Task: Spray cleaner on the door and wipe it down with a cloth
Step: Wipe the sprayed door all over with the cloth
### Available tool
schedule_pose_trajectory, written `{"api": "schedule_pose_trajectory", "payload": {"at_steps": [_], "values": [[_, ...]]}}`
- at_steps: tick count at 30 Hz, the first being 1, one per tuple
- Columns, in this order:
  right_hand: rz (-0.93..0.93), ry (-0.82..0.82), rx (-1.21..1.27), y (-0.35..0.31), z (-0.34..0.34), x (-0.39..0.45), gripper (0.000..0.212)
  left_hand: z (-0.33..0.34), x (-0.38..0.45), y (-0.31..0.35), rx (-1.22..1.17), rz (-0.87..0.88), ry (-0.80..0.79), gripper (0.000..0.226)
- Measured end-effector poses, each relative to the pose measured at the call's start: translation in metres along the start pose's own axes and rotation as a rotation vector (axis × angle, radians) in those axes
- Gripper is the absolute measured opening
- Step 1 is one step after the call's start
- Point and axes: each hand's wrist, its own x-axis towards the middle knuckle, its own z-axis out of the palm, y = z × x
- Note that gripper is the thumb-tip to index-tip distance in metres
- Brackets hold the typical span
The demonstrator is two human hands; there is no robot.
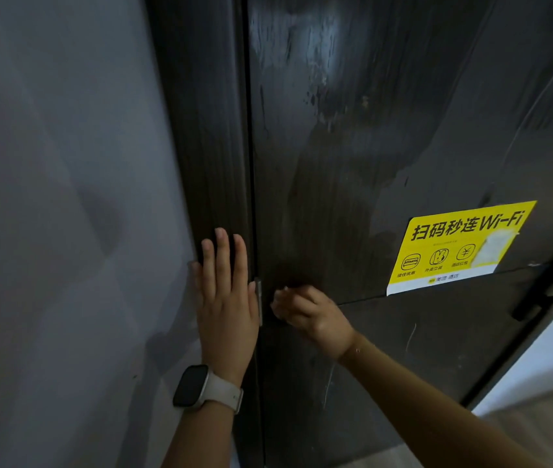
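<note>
The dark door fills the view, with wet streaks and smears across its upper part. My left hand lies flat with fingers spread on the dark door frame, beside the metal hinge. My right hand is curled against the door just right of the hinge. It is closed on a dark cloth that barely stands out from the door. No spray bottle is in view.
A yellow Wi-Fi sticker is stuck on the door to the right of my hands. A black door handle sits at the far right edge. A grey wall is on the left, and wood floor shows at lower right.
</note>
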Motion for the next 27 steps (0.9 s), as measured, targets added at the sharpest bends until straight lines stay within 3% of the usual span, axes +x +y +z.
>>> {"api": "schedule_pose_trajectory", "payload": {"at_steps": [2, 4, 10, 13, 16, 19, 21, 24, 27], "values": [[-0.063, -0.078, -0.005, 0.004, -0.002, -0.003, 0.024, -0.001, 0.000, 0.000, -0.001, 0.012, -0.010, 0.082], [-0.094, -0.027, -0.002, 0.014, -0.023, 0.022, 0.024, -0.002, 0.000, -0.002, 0.001, 0.016, -0.020, 0.085], [0.071, 0.511, -0.131, 0.046, -0.138, 0.162, 0.021, -0.004, 0.000, 0.001, -0.021, 0.005, -0.041, 0.080], [0.193, 0.638, -0.103, 0.048, -0.150, 0.190, 0.024, -0.005, 0.000, 0.001, -0.006, 0.007, -0.039, 0.082], [0.146, 0.559, -0.045, 0.033, -0.103, 0.150, 0.025, -0.005, 0.000, 0.001, 0.002, 0.010, -0.027, 0.082], [-0.016, 0.252, -0.027, 0.009, -0.039, 0.073, 0.026, -0.005, 0.000, 0.000, 0.000, 0.009, -0.030, 0.085], [-0.009, 0.136, -0.016, 0.002, -0.020, 0.044, 0.027, -0.005, 0.001, 0.001, 0.014, 0.012, -0.033, 0.083], [-0.086, 0.125, -0.076, 0.009, -0.037, 0.062, 0.029, -0.006, 0.001, 0.001, 0.013, 0.017, -0.049, 0.081], [-0.068, 0.321, -0.104, 0.024, -0.092, 0.124, 0.028, -0.006, 0.001, 0.001, 0.008, 0.002, -0.050, 0.078]]}}
